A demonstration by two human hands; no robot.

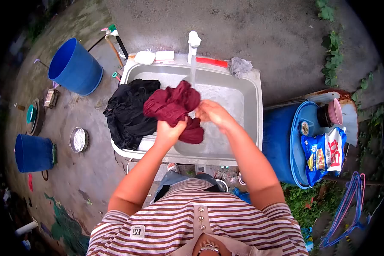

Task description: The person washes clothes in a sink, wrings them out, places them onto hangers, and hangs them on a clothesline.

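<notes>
Over the white sink (254,123), a bunched dark red cloth (175,102) is held up near the stream from the white tap (194,40). My left hand (170,130) grips the cloth from below, fingers wrapped in its folds. At the cloth's right side is my right hand (211,113), its fingers partly spread and close to the fabric; whether they touch it is unclear. A black garment (134,111) lies heaped over the sink's left part and edge. Shallow water covers the basin floor.
Along the sink's back rim lie a white soap bar (145,57), a red brush (212,62) and a grey crumpled cloth (240,67). At the right, a blue barrel (281,141) carries a detergent bag (324,155). Blue buckets (74,68) stand on the left.
</notes>
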